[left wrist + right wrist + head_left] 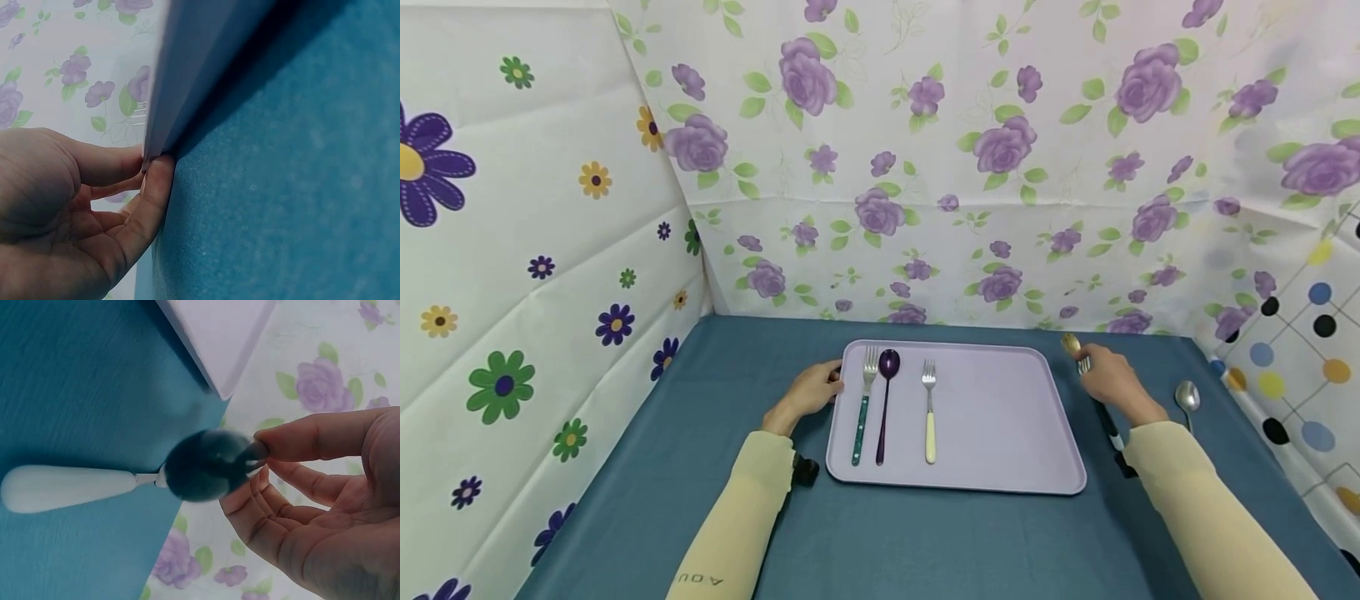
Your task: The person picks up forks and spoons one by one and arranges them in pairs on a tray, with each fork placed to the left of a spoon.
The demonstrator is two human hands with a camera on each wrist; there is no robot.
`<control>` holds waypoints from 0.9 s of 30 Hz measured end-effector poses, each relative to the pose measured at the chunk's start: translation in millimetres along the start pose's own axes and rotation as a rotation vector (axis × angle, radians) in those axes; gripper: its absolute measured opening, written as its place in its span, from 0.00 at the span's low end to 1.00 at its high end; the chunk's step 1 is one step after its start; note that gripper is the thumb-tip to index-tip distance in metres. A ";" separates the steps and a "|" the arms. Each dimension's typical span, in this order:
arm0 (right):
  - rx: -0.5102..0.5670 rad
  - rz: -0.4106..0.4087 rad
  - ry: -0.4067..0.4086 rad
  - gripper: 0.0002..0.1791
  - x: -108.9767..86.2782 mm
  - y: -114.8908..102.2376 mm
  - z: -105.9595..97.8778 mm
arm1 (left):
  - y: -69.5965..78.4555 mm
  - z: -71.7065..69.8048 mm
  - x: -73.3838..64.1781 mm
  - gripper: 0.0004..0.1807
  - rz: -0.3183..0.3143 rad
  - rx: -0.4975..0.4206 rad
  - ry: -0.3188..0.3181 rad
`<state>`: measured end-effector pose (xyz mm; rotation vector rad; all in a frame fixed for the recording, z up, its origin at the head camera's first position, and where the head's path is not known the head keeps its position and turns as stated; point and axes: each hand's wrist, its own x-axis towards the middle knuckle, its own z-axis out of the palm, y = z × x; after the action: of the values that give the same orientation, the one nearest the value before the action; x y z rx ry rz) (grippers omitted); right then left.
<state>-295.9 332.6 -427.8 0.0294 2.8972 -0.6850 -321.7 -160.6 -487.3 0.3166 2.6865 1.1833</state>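
Observation:
My left hand [808, 392] pinches the left rim of a lilac tray [1000, 417], thumb against it and fingers at its underside in the left wrist view. On the tray lie a green-handled fork [862, 417], a dark purple spoon [888, 367] and a cream-handled fork [930, 425]. Right of the tray, my right hand [1112, 383] pinches a piece of cutlery with a rounded, shiny metal head [209, 465]; I cannot tell its exact kind. Fork tines [1083, 365] show at the fingertips, and a gold spoon bowl [1071, 343] lies just beyond. A white handle [69, 487] extends behind the metal head.
Another silver spoon [1187, 395] lies right of my right hand, partly hidden by the sleeve. A blue-green cloth [940, 542] covers the table. Flower-printed sheets [880, 167] hang at the back and left, a dotted one [1307, 350] at the right.

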 end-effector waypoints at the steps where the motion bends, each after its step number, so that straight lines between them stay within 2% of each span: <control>1: 0.004 0.003 -0.006 0.28 0.5 -0.7 0.7 | 0.1 0.0 0.1 0.27 -0.002 -0.003 0.001; 8: 0.008 0.016 -0.019 0.29 3.8 -3.3 5.1 | 0.2 0.9 -0.2 0.27 0.002 -0.008 0.006; 16: 0.018 -0.015 -0.013 0.30 4.2 -7.0 11.1 | 0.5 -0.4 -1.0 0.26 0.018 -0.008 0.006; 27: 0.039 -0.031 -0.032 0.31 4.6 -21.7 18.7 | -0.5 0.1 -0.6 0.27 0.018 -0.003 -0.002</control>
<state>-298.7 304.8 -435.4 -0.0211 2.8596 -0.7399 -321.1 -161.0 -487.7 0.3420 2.6851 1.1915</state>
